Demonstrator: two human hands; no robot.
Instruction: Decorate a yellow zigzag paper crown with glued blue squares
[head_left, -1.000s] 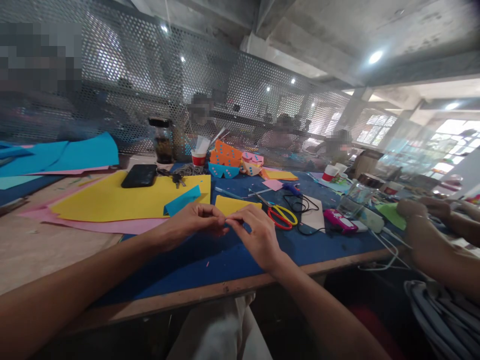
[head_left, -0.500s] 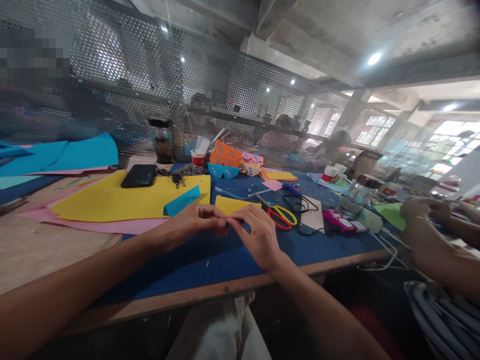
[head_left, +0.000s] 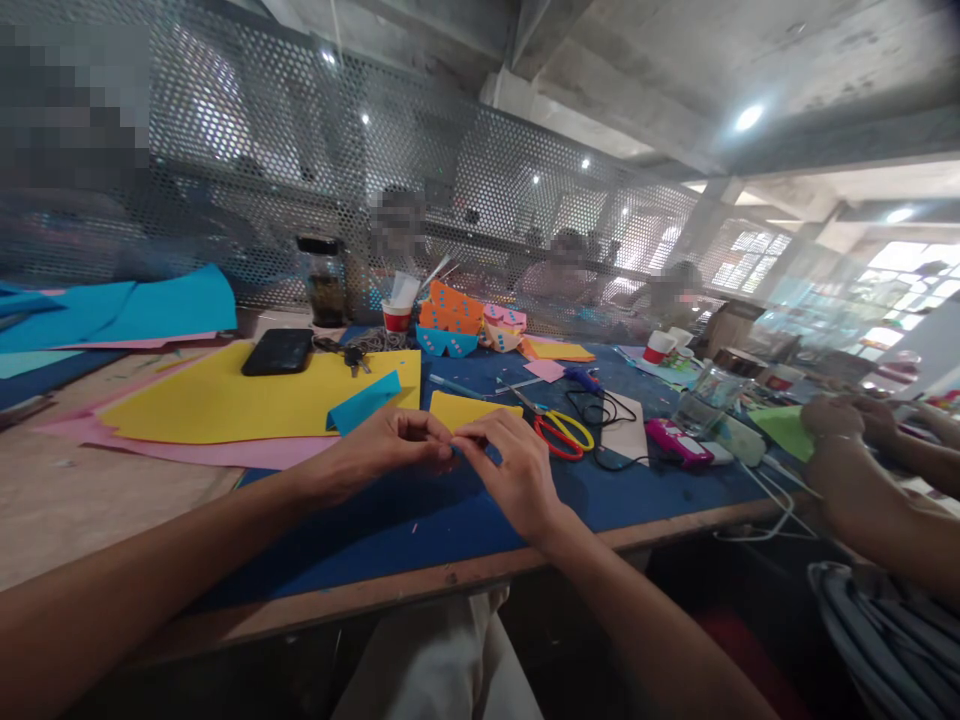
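My left hand (head_left: 382, 445) and my right hand (head_left: 514, 470) meet fingertip to fingertip above the dark blue sheet (head_left: 420, 520) at the table's near edge. Both are closed in a pinch on something too small to make out. Just behind the fingertips lies a small yellow paper piece (head_left: 461, 408). Red and yellow scissors (head_left: 559, 428) rest to the right of my right hand. A folded cyan strip (head_left: 364, 400) lies on the large yellow sheet (head_left: 217, 400) beyond my left hand.
A black phone (head_left: 279, 351) and keys (head_left: 354, 355) sit on the yellow sheet. Orange, pink and cyan dotted paper shapes (head_left: 454, 320) stand near a red cup (head_left: 397, 316) and a jar (head_left: 325, 282). Another person's hands (head_left: 844, 430) work at the right beside a pink device (head_left: 679, 441).
My fingertips shift slightly against each other while both hands stay in place. The other person's hands at the right move a little.
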